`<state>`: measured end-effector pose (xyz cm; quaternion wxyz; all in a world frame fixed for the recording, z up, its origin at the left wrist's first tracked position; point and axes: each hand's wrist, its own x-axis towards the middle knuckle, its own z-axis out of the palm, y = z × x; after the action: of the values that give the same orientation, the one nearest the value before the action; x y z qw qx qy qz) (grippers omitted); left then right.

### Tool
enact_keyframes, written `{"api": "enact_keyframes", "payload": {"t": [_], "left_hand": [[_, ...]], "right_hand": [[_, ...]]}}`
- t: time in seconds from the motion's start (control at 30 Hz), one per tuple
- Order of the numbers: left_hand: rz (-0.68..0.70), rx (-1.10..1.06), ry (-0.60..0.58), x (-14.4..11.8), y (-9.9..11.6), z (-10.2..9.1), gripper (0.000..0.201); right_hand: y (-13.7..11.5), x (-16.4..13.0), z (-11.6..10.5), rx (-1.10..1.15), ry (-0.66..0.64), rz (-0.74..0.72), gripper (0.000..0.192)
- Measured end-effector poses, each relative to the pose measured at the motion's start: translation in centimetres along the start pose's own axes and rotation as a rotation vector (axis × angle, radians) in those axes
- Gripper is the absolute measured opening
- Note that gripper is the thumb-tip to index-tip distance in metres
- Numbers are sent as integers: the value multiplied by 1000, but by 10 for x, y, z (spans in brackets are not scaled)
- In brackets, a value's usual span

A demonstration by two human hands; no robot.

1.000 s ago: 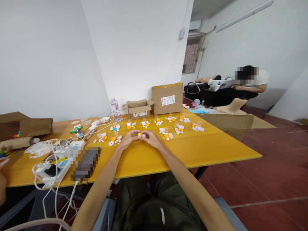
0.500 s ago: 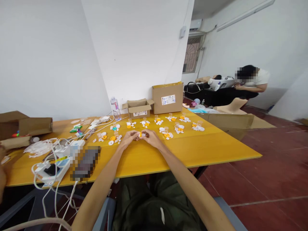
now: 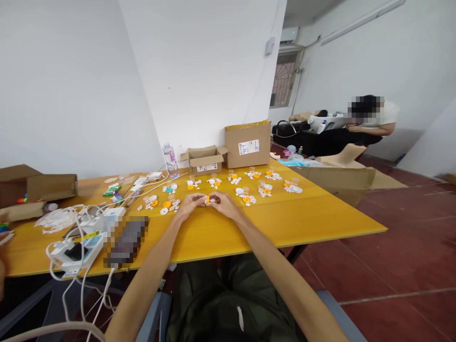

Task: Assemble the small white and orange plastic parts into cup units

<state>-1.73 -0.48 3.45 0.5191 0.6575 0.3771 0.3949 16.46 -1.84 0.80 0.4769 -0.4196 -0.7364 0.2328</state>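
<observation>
Since the earlier frames both hands are remaining pressed together at the same spot on the yellow wooden table (image 3: 285, 223); only the view is shifting slightly. The left hand (image 3: 192, 203) and the right hand (image 3: 223, 203) are meeting fingertip to fingertip over the table's middle, jointly pinching a small orange-and-white plastic part (image 3: 209, 199). Both sets of fingers are closing on that part, though it is too small to tell how each finger is sitting on it.

Just beyond the hands, clusters of small white and orange plastic pieces (image 3: 245, 195) are lying in loose groups across the tabletop. Behind them a small open cardboard box (image 3: 204, 161) is standing beside a larger cardboard box with a white label (image 3: 247, 145), and a clear plastic water bottle (image 3: 170, 160) is standing upright to their left. Near the table's left end, a white power strip with tangled white cables (image 3: 76, 249) is resting. At the far right of the room, another person in a white shirt (image 3: 374, 121) is sitting well apart.
</observation>
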Motion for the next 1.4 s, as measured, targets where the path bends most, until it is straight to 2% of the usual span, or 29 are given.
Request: {"api": "enact_keyframes", "payload": {"t": [0.27,0.67,1.07,1.4], "left_hand": [[-27,-22,1,0,1,1,43],[-12,-21,-7,-2,4,1,41],[-29,-49,-35,-1,4,0,42],[15,-35,-38,-2,3,-1,39]], "right_hand": [[-4,-1,-2,-59,17,-42,12],[0,-1,1,-4,-1,9,13],[-3,-3,-2,-87,34,-138,10],[-6,-3,-3,-88,-9,-62,10]]}}
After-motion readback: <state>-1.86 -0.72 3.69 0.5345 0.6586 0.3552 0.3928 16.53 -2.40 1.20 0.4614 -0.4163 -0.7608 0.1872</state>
